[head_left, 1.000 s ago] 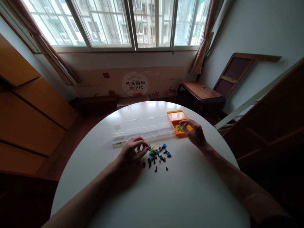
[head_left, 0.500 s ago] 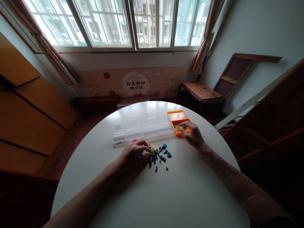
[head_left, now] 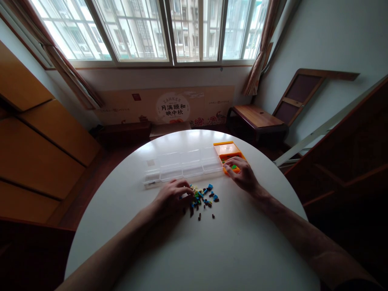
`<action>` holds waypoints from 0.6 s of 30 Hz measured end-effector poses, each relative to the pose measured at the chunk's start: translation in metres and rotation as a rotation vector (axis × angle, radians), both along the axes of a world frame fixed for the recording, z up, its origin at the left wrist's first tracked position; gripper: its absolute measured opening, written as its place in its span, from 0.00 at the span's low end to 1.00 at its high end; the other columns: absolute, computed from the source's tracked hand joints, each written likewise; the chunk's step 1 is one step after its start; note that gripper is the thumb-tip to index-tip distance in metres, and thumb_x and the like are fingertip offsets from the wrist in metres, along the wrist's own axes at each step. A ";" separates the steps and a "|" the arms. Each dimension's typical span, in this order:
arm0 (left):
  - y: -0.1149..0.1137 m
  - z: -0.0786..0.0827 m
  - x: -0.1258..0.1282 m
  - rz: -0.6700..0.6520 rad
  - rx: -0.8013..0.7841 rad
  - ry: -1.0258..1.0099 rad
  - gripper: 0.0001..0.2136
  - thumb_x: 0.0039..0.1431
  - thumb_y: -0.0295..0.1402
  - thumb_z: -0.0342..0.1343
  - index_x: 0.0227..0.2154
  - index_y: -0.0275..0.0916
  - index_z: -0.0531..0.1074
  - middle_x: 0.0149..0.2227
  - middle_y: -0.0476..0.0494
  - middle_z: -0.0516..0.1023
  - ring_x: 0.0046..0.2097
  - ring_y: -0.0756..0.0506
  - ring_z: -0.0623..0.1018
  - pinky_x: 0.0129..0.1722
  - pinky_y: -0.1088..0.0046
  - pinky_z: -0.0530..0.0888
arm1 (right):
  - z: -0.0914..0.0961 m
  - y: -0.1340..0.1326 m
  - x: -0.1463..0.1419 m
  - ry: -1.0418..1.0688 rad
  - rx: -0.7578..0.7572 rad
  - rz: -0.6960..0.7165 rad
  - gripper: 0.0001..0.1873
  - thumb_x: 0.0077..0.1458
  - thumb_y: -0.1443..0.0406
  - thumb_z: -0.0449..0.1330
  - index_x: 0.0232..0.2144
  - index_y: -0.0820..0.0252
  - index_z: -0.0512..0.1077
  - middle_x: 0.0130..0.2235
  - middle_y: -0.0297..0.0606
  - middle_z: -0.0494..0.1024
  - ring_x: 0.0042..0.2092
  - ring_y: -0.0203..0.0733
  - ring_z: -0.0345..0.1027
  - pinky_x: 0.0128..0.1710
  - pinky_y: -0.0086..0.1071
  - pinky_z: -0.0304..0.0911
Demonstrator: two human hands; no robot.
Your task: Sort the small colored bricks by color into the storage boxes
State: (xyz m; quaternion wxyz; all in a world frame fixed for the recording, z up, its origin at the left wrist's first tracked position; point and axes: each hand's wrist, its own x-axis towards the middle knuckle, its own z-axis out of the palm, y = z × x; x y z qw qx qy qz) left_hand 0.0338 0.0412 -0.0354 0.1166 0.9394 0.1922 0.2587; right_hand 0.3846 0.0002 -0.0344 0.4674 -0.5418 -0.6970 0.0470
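My left hand (head_left: 173, 196) rests at the left side of a loose pile of small toy bricks (head_left: 198, 195). Its fingers curl down with thumb and index close together, and what lies between them is too small to make out. Blue, green, brown and pale bricks make up the pile. My right hand (head_left: 243, 174) hovers at the front of an orange box (head_left: 228, 154), its fingers bent and slightly apart, nothing visible in them. Green bricks (head_left: 234, 166) show inside the box, partly behind the hand.
An open clear plastic case (head_left: 182, 163) with compartments lies left of the orange box. Everything stands on a round white table (head_left: 221, 246). Beyond it are a wooden bench (head_left: 257, 115), a printed panel (head_left: 212, 105) and a window. Orange-brown cabinets (head_left: 36, 149) stand at left.
My right hand has drawn a little back and left, from over the orange box to its front edge, showing more green bricks. My left hand has hardly moved.
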 end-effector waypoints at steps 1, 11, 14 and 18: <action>0.000 0.000 0.000 0.005 0.007 0.004 0.08 0.74 0.40 0.63 0.41 0.45 0.83 0.43 0.45 0.86 0.39 0.47 0.82 0.47 0.68 0.72 | 0.000 -0.001 -0.002 -0.011 0.004 0.007 0.08 0.69 0.62 0.62 0.37 0.54 0.80 0.41 0.41 0.84 0.47 0.51 0.79 0.55 0.48 0.73; -0.004 0.006 0.005 0.053 -0.083 -0.108 0.10 0.76 0.38 0.59 0.40 0.41 0.83 0.40 0.42 0.84 0.38 0.48 0.81 0.44 0.70 0.76 | 0.005 -0.009 -0.015 -0.095 0.079 0.113 0.05 0.69 0.65 0.63 0.39 0.53 0.79 0.43 0.39 0.85 0.49 0.51 0.79 0.66 0.55 0.65; -0.008 0.013 0.010 0.062 -0.217 -0.204 0.11 0.76 0.39 0.61 0.40 0.40 0.84 0.39 0.40 0.82 0.38 0.47 0.80 0.41 0.70 0.78 | 0.010 -0.016 -0.026 -0.127 0.114 0.201 0.03 0.69 0.65 0.64 0.43 0.52 0.79 0.44 0.38 0.85 0.49 0.50 0.79 0.65 0.54 0.66; -0.016 0.018 0.018 0.077 -0.348 -0.319 0.10 0.74 0.39 0.64 0.39 0.38 0.83 0.38 0.41 0.81 0.35 0.48 0.78 0.36 0.72 0.76 | 0.014 -0.026 -0.046 -0.186 0.105 0.338 0.06 0.68 0.59 0.68 0.46 0.52 0.79 0.44 0.38 0.85 0.48 0.49 0.79 0.65 0.52 0.67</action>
